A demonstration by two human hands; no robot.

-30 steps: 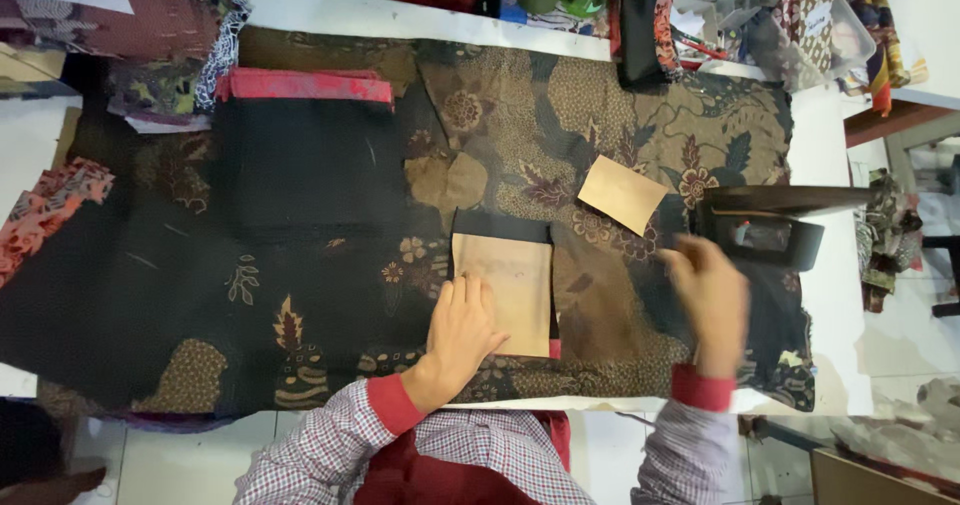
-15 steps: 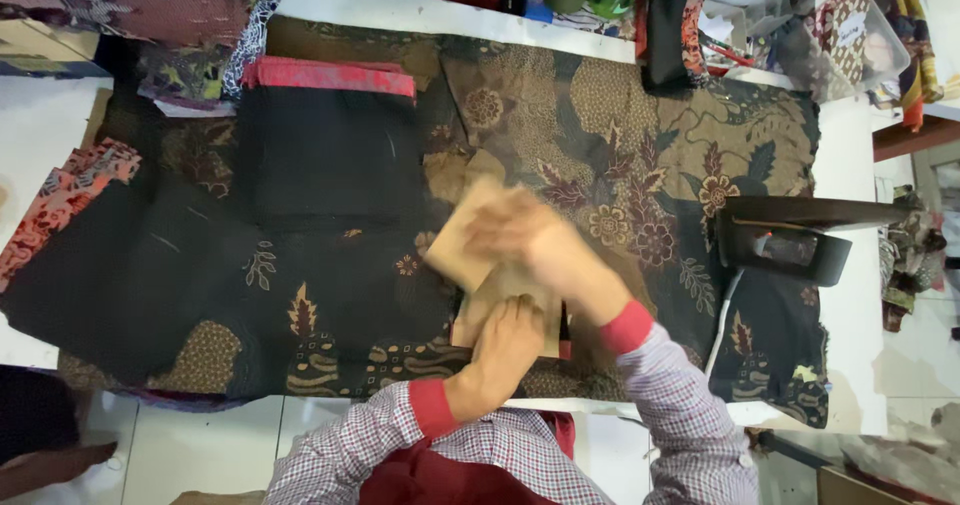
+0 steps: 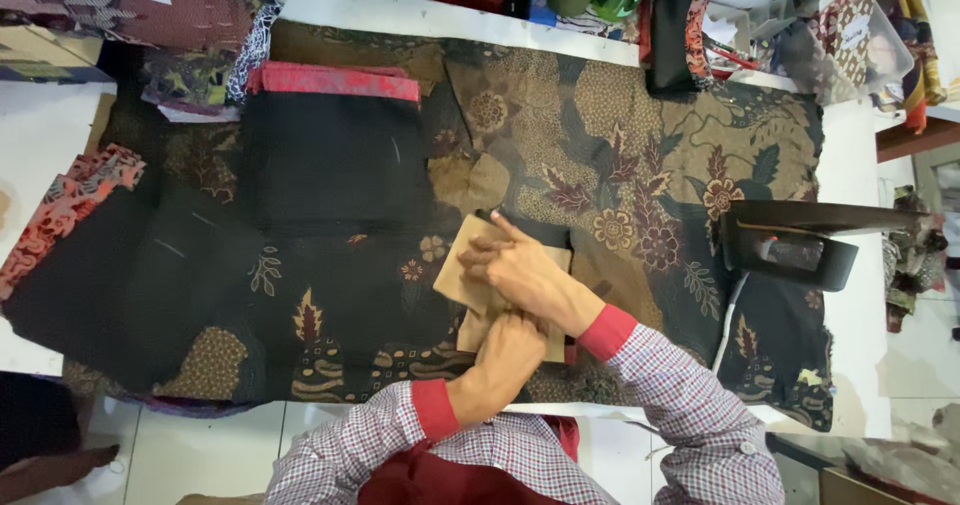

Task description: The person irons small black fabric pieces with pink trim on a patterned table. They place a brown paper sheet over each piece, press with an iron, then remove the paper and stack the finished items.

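Right hand (image 3: 520, 270) crosses over left hand (image 3: 508, 350), both pressing flat.

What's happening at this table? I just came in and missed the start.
A person presses both hands on tan card pieces lying on a dark patterned cloth. The right hand lies flat over the cards, the left hand just below it. A black iron sits on the cloth to the right, untouched.
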